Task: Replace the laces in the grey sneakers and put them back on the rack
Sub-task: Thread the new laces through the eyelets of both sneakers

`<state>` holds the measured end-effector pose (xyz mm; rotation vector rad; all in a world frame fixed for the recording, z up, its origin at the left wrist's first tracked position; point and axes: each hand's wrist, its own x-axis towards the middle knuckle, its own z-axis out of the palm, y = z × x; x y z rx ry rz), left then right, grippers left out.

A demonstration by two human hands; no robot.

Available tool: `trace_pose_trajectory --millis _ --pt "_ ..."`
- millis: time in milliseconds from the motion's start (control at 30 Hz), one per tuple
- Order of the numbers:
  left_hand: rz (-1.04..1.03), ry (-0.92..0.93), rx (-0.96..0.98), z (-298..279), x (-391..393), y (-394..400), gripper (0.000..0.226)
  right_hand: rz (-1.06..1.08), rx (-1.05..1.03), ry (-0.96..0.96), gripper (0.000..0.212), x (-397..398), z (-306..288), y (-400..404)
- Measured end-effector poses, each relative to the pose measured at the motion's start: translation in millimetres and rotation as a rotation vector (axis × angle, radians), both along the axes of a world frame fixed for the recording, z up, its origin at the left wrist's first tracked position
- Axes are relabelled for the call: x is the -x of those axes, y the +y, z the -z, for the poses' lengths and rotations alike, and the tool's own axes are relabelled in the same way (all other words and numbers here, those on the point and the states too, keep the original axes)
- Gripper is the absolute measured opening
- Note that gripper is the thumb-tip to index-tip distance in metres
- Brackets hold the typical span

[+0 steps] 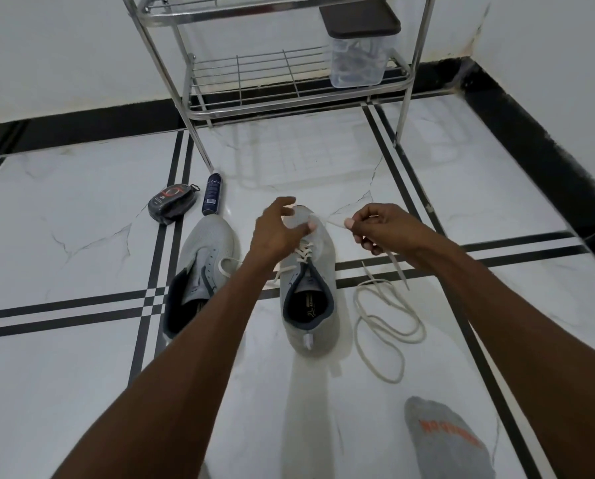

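The floor [81, 236] is lying under everything, white marble-look tile with black stripes. The rack [289, 88], well beyond both hands, is being cut off at the top edge; only its lower wire shelves are showing. A clear box [356, 60] with a dark lid is sitting on its lower shelf, and its contents are too blurred to name.

Two grey sneakers are lying toes away from the person. The right sneaker [308, 292] is sitting directly under the left hand [277, 233], whose fingers are half curled over the toe; a blurred thumb is touching the top of the lacing, and I cannot tell whether it is holding anything. Its toe is being hidden by that hand. A small insole print is showing but is unreadable. The left sneaker [202, 271], left of that forearm, is being partly covered by it, with a lace end trailing out.

The right hand [382, 229], right of the shoe's toe, is pinching a cream lace [398, 267] between thumb and finger; the strand toward the shoe is motion-blurred. A loose lace [385, 323] is coiling on the floor just below that hand.

A grey sock [444, 440] with orange lettering, not legible, is being cut off at the bottom edge. A dark pouch [171, 203] and a dark bottle [212, 193], labels unreadable, are lying beyond the left sneaker.
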<state>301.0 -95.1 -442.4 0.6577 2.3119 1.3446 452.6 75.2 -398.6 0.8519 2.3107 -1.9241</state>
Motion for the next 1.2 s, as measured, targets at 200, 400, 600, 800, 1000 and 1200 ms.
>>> trace_pose_trajectory --millis 200,400,600,800,1000,1200 --pt "0.187 -0.051 -0.031 -7 -11 -9 0.017 -0.037 0.038 -0.001 0.02 8 2 -11" --pt "0.114 -0.015 -0.067 -8 -7 -21 0.045 -0.045 0.086 0.016 0.015 11 0 -19" --pt "0.113 0.073 -0.016 -4 -14 -22 0.017 -0.038 0.082 0.009 0.017 14 -5 -27" --pt "0.28 -0.116 -0.11 -7 -24 -27 0.026 -0.05 0.11 0.007 0.016 14 -8 -30" --pt "-0.064 0.091 0.015 2 -9 -30 0.018 -0.168 0.146 0.051 0.02 12 -15 -31" --pt "-0.142 0.128 0.049 8 -17 -43 0.032 -0.286 0.182 0.082 0.026 18 -9 -39"
